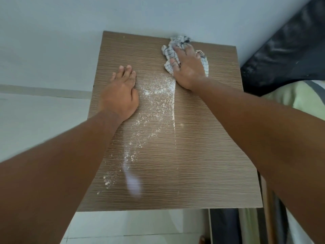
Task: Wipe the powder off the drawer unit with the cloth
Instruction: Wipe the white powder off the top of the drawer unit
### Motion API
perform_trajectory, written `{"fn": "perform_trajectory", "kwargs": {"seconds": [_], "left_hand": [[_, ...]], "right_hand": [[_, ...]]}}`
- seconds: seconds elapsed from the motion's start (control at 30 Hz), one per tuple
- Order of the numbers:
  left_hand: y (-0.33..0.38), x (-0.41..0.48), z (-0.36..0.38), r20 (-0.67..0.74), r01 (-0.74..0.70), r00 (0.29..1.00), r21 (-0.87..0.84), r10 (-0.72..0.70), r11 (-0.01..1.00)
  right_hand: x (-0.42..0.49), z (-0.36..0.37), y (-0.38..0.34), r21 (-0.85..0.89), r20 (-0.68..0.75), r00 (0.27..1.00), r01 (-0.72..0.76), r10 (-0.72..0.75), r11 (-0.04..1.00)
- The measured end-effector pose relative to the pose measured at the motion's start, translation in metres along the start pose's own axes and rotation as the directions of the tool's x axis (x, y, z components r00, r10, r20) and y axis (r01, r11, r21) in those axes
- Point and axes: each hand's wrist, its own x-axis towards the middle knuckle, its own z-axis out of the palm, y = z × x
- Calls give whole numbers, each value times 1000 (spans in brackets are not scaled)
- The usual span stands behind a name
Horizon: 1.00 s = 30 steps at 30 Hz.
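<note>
The drawer unit's brown wood-grain top (202, 147) fills the middle of the view. White powder (154, 95) is scattered down its centre, ending in a straight white line on its right side. My right hand (189, 67) presses flat on a crumpled white cloth with dark checks (169, 53) at the far right of the top, near the back edge. My left hand (121, 92) lies flat and empty on the wood, left of the powder, fingers together.
A pale wall runs behind the unit. A black padded object (284, 55) and a light green fabric (299, 95) sit close on the right. White floor tiles (131, 228) show below the front edge.
</note>
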Motion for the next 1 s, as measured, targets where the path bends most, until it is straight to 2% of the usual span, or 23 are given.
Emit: {"fn": "perform_trajectory", "kwargs": {"seconds": [0.13,0.4,0.73,1.0], "left_hand": [[2,-1,-2,-4,12,1000,-12,-12,1000],[6,-5,-6,-16,20,1000,-18,-20,1000],[6,-9,-9,9,27,1000,-60,-27,998],[5,-10,-10,14,25,1000,-63,-24,998]], "right_hand": [[-29,12,-6,21,52,984,172,-172,985],[-102,22,-16,47,82,932,350,-353,936],[-196,41,-20,74,74,871,480,-485,874],[-267,48,-27,97,147,840,513,-522,853]]}}
